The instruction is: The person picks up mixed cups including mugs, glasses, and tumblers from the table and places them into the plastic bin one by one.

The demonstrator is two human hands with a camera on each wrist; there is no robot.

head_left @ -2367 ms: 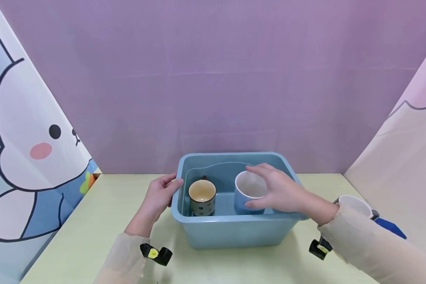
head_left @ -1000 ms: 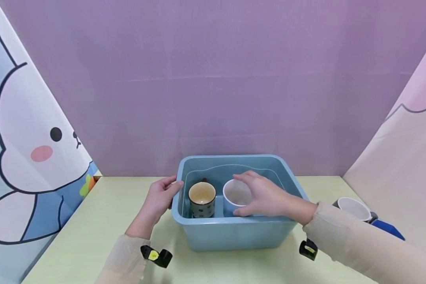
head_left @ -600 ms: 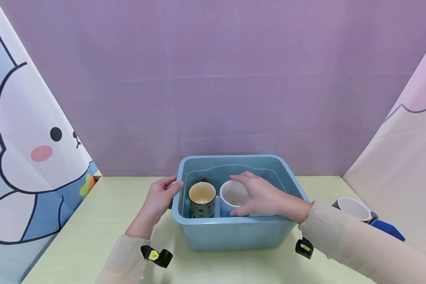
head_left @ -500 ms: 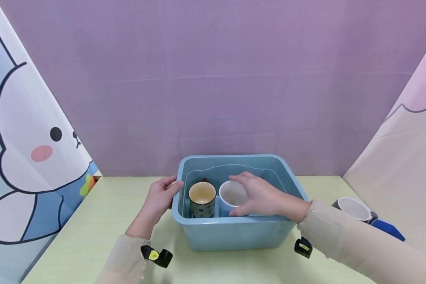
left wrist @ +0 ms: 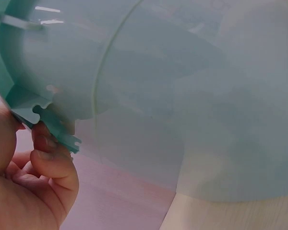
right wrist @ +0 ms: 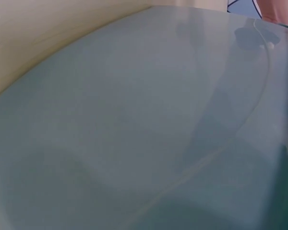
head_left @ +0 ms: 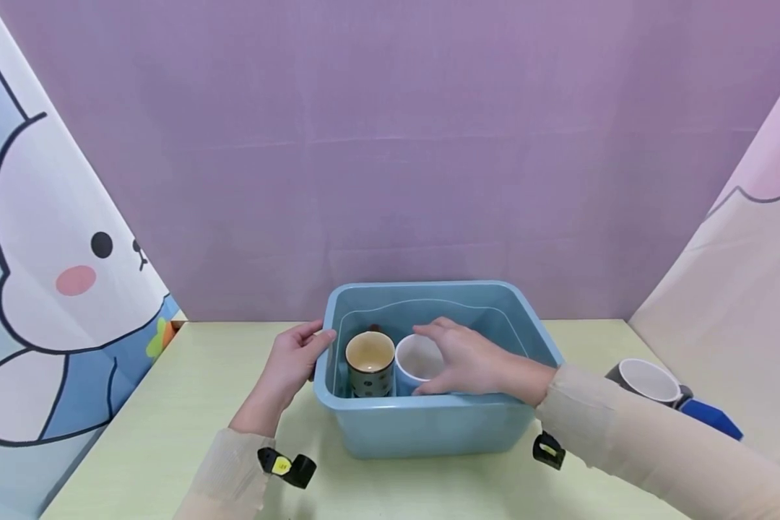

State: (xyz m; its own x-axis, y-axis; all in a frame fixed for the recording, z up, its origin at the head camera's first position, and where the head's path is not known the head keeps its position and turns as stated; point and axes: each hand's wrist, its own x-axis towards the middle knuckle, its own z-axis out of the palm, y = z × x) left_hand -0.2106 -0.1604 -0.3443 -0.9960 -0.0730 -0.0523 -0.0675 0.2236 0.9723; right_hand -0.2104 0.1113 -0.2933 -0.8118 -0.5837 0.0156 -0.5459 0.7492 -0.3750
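A light blue plastic tub (head_left: 429,426) stands on the table in the head view. My left hand (head_left: 292,361) grips its left rim, thumb on top; in the left wrist view its fingers (left wrist: 53,167) curl under the rim. Inside the tub, my right hand (head_left: 471,357) holds a light blue cup (head_left: 406,377) with a white inside, thumb at the near side and fingers at the far side. A spotted mug (head_left: 370,380) with a cream inside stands upright just left of it, its brown handle at the back. In the right wrist view the tub's wall (right wrist: 134,120) hides my hand.
A grey mug (head_left: 646,380) with a white inside stands at the table's right, partly behind my right sleeve. A dark blue flat object (head_left: 711,419) lies beside it. A purple cloth (head_left: 390,144) closes off the back, with printed cloths at both sides.
My right hand has moved left inside the tub with the light blue cup, from the middle to close beside the spotted mug. The left hand has stayed on the rim.
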